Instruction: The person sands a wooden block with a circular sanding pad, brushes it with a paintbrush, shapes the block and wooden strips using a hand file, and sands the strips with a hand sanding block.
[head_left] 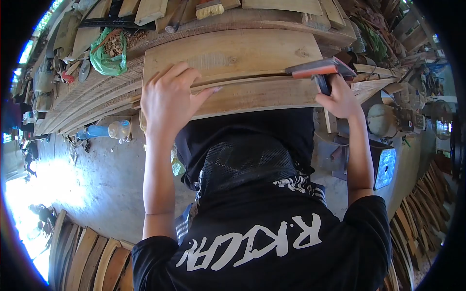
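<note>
My left hand (pixel 170 99) is over the left end of a pale wooden board (pixel 267 48), its fingers curved and apart and its thumb stretched to the right. It holds nothing; whether its fingertips press on the wood, I cannot tell. A narrower wooden strip (pixel 262 95) runs along the near side of the board, with a dark gap between them. At the right end, my right hand (pixel 342 99) is closed around the black handle of a hand tool (pixel 318 69) with a long, flat, dark-grey and orange-red body. That tool hangs over the board's right end.
Behind the board a thick timber bench (pixel 242 31) carries a brush (pixel 209 9) and wood offcuts. A green plastic bag (pixel 109 53) of shavings lies at the left. Curved timbers (pixel 92 257) stand at lower left. A blue-fronted box (pixel 384 167) is on the right.
</note>
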{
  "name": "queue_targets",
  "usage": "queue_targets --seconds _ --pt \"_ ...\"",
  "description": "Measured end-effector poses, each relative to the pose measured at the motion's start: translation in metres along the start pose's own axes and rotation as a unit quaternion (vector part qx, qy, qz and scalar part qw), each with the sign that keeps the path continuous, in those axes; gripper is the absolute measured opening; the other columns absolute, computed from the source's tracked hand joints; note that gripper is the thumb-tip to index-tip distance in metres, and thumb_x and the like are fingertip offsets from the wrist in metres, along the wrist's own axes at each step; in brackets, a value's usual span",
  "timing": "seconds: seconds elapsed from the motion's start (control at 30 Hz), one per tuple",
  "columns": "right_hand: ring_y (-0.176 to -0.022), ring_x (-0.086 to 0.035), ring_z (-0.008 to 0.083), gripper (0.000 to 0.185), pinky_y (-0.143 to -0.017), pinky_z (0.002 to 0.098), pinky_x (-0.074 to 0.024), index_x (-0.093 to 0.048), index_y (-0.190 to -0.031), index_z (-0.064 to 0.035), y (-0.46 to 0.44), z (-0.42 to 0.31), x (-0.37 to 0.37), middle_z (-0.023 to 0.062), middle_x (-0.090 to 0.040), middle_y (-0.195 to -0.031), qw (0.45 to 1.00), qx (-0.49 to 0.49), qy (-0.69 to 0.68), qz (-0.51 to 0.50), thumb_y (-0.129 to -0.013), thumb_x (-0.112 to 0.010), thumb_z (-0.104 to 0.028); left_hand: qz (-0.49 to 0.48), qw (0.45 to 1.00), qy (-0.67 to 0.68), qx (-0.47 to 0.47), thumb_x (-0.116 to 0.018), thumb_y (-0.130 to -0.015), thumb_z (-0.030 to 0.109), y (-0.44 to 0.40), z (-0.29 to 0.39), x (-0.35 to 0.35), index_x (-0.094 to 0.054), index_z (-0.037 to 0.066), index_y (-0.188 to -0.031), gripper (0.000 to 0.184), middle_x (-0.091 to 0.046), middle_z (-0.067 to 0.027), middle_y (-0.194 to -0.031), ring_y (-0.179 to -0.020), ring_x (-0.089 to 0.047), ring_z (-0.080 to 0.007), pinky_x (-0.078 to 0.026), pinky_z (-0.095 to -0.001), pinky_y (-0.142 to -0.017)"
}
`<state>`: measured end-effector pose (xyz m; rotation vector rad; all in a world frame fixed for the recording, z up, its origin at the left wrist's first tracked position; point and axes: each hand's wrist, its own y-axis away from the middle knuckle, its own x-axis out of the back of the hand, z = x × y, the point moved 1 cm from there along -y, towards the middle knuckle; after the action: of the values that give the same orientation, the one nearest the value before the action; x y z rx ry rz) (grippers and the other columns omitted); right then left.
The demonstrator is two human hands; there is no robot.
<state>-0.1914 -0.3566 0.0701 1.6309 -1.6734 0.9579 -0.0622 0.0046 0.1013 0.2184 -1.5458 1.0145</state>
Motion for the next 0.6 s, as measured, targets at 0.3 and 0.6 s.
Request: queue_targets --seconds 0.3,0.6 --pt "-0.084 -0.066 0.0480 0.038 -0.077 0.0517 -0.0521 -0.060 -0.077 0.0100 -0.036 -0.032 0.003 0.0310 -0.066 -0.081 0.985 -0.081 0.114 -0.096 -0.078 -0.068 -0.028 0.005 0.997 0.072 0.039 -0.090 -0.067 0.049 0.016 -0.031 -0.062 -0.076 0.011 -0.081 0.042 -0.070 -0.0001 -0.084 -0.076 -0.071 -0.0244 -0.058 -0.0373 -0.068" --pt "-0.090 -0.070 0.0465 0.042 -0.086 0.0523 -0.0560 -0.066 -0.084 0.0086 -0.043 -0.040 -0.012 0.0298 -0.071 -0.089 0.964 -0.065 0.226 -0.122 -0.081 -0.067 -0.033 0.012 0.995 0.094 0.030 -0.092 -0.068 0.047 0.020 -0.036 -0.074 -0.076 0.008 -0.082 0.044 -0.071 -0.0027 -0.082 -0.076 -0.072 -0.0252 -0.058 -0.0367 -0.068"
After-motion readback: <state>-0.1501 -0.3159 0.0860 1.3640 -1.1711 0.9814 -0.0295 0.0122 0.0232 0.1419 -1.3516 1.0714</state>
